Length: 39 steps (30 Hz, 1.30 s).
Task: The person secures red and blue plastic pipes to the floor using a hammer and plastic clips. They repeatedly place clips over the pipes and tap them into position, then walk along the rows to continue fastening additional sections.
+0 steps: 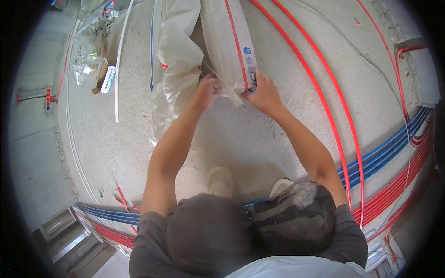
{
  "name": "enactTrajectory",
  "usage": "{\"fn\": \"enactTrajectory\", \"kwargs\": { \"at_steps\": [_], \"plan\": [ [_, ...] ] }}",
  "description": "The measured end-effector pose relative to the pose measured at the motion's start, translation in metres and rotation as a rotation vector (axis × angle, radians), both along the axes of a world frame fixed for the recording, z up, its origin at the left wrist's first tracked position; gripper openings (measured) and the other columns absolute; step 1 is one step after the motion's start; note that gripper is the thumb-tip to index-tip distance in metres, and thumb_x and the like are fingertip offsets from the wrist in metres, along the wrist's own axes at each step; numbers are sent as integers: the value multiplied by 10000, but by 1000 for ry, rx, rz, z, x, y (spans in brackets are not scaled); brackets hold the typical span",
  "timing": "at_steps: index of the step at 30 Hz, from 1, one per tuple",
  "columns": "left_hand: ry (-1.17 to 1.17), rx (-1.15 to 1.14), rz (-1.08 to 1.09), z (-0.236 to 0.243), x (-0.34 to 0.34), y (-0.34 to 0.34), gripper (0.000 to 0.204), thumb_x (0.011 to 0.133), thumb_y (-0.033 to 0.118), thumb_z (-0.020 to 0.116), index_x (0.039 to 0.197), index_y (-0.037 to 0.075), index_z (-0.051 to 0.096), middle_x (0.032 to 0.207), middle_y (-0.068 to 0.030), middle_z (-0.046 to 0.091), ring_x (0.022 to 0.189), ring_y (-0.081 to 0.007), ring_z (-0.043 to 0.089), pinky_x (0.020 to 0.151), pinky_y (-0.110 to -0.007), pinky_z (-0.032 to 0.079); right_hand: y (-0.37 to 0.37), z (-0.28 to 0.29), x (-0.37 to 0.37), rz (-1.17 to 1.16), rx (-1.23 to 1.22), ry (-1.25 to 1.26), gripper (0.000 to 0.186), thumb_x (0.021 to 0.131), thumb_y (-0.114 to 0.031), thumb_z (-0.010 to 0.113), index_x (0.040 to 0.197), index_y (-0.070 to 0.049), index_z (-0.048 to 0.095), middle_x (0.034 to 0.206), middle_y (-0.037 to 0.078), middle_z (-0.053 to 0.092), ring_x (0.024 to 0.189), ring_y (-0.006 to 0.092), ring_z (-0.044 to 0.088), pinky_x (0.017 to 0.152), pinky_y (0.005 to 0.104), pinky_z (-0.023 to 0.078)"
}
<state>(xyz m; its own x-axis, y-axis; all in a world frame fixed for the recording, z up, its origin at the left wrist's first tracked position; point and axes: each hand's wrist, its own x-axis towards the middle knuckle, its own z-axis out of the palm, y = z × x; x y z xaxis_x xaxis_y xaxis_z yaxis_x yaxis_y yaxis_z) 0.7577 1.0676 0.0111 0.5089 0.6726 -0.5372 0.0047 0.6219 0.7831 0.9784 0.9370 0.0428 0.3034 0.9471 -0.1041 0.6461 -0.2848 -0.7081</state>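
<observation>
A long white woven plastic bag [225, 41] with a red stripe lies on the floor, stretching away from me. My left hand [208, 91] is closed on the left corner of its near end, fingers curled in. At the right corner my right hand [264, 96] grips the same bag, thumb and fingers pinching its edge. A frayed flap [235, 98] of the bag hangs between my hands. What the bag holds is hidden. Just left of it lies a second, crumpled white woven bag [178, 60], its loose near end spread on the floor.
Two loose red pipes [320, 83] curve along the floor on my right. Rows of blue pipes [387, 147] and red pipes [394, 187] run behind them. A thin white pipe [121, 65], an opened small carton [104, 78] and clear plastic wrapping [88, 48] lie at left.
</observation>
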Motion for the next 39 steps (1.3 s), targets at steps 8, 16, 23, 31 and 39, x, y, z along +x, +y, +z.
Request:
{"fn": "enactTrajectory", "kwargs": {
  "at_steps": [8, 16, 23, 31, 39],
  "plan": [
    [-27, 174, -17, 62, 49, -38, 554, 821, 5, 688, 1373, -18, 644, 1213, -106, 714, 1047, -189, 658, 937, -319, 501, 4, -2, 62, 125, 11, -63, 715, 813, -187, 830, 1456, -32, 559, 1451, 235, 584, 1289, 410, 590, 1060, 451, 482],
    [-37, 417, 44, 47, 97, -68, 542, 874, -85, 655, 1411, -20, 628, 1142, -96, 590, 1075, -214, 657, 947, -339, 529, 7, 37, 104, 220, -158, 512, 1041, 781, -109, 819, 1662, -69, 266, 1595, 199, 483, 1496, 308, 444, 1205, 428, 373],
    [85, 723, -176, 35, 132, -58, 506, 822, -108, 645, 1321, -21, 653, 1212, -171, 538, 1102, -329, 627, 944, -377, 532, 24, 71, 97, 131, -116, 181, 1147, 805, -320, 849, 1660, 32, 170, 1604, 251, 419, 1490, 346, 437, 1217, 408, 362],
    [277, 1114, 112, 3, 156, -26, 521, 736, -113, 609, 1242, 9, 623, 1244, -181, 609, 1170, -344, 613, 940, -377, 546, 17, 42, 104, 34, -40, -49, 1155, 771, -506, 838, 1636, 5, 267, 1495, 254, 545, 1350, 372, 572, 1112, 410, 456],
    [215, 740, 3, -23, 179, 7, 85, 729, -39, 556, 712, -28, 638, 664, -183, 599, 654, -337, 599, 645, -418, 481, 8, 36, 108, -98, 85, 15, 1064, 721, -473, 878, 1561, -26, 401, 1387, 227, 642, 1280, 359, 628, 1085, 412, 474]
  ]
}}
